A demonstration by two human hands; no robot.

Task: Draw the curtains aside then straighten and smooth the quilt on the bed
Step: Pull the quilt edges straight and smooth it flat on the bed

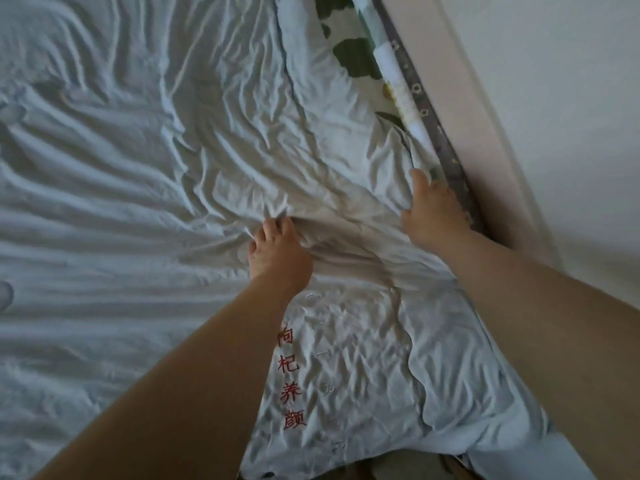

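Forearms point(166, 386) stretched over our wrinkled quilt point(138, 168)
Left hand point(277, 254) pinches a fold; right hand point(433, 216), beside it, grips the edge.

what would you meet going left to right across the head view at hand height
wrinkled quilt → left hand gripping a fold of it → right hand gripping the quilt's edge → grey patterned strip → pale frame → white wall

A plain pale wall point(571, 98) stands on the right, with a pinkish board point(464, 98) slanting along it. Beside the board run a grey patterned strip point(417, 90) and a green-blotched sheet point(353, 53). The light is dim.
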